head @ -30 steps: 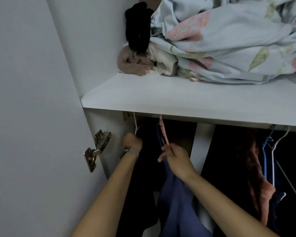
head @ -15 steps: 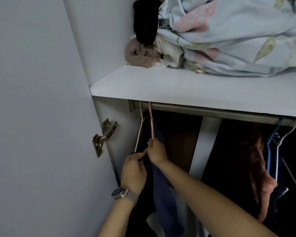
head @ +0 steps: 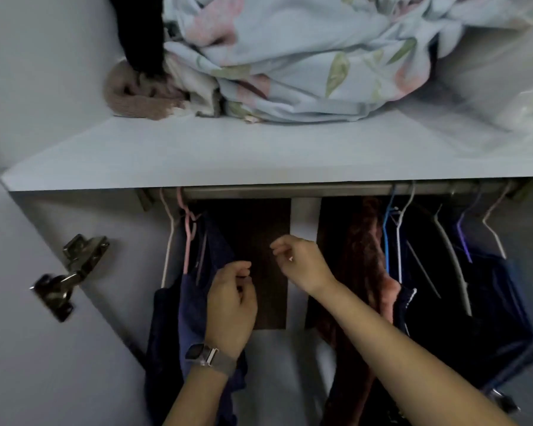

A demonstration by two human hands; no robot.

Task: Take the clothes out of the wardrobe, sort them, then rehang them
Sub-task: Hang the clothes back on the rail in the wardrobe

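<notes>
Now hovering with left hand (head: 231, 305) and right hand (head: 302, 265), fingers loosely curled, gripping nothing. Hanging lengthwise down from the pink hanger (head: 187, 232), just left of the nearer left hand: the blue garment (head: 194, 305).

Both forearms are bare, and the left wrist wears a smartwatch (head: 197, 353) on a grey mesh band (head: 223, 364).

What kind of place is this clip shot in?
Most likely a home wardrobe, seen from its open door: a hanging rail carries clothes on hangers, a white shelf above holds floral bedding, and a door hinge shows at left.
</notes>
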